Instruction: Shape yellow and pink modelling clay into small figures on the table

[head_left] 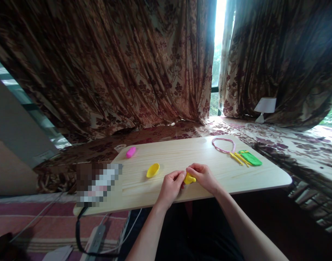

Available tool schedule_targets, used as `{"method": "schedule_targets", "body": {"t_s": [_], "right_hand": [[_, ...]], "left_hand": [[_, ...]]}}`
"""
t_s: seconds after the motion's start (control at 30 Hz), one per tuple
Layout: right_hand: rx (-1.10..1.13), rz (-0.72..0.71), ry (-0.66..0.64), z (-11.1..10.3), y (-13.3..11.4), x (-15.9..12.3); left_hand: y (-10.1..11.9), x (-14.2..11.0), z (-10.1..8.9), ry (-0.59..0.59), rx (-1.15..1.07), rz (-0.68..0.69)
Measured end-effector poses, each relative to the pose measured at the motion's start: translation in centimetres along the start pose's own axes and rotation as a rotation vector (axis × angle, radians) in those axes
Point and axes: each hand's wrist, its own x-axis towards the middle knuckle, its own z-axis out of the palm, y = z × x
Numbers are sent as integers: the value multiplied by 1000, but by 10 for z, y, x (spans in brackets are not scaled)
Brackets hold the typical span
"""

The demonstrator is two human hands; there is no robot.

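Between my two hands is a soft yellow lump that looks like modelling clay (189, 178), held just above the table near its front edge. My left hand (171, 184) pinches it from the left with thumb and fingers. From the right, my right hand (203, 175) grips it, thumb and forefinger pressed on its top. A rounded end of the lump sticks out below the right fingers. To the left of my hands lies a yellow leaf-shaped clay piece (153, 170). Farther back on the left is a pink clay block (131, 152).
On the right of the wooden table (182, 150) lie a pink braided loop (224, 145), thin yellow strips (238, 158) and a flat green piece (251, 158). A blurred-out object (99, 185) sits at the left end. Behind stand curtains (155, 65) and a white lamp (265, 106).
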Motion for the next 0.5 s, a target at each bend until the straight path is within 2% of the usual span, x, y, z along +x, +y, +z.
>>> {"method": "schedule_targets", "body": {"t_s": [0.17,0.27,0.5], "right_hand": [[-35,-45,47,-1,-3,0],[-50,-66,33,-1,-5,0],[-58,-99,40,0,-5,-1]], "left_hand": [[-5,4,-2,21,-106,-34],[-7,6,-4,51,-180,-54],[-3,5,-4,-1,-214,-102]]}}
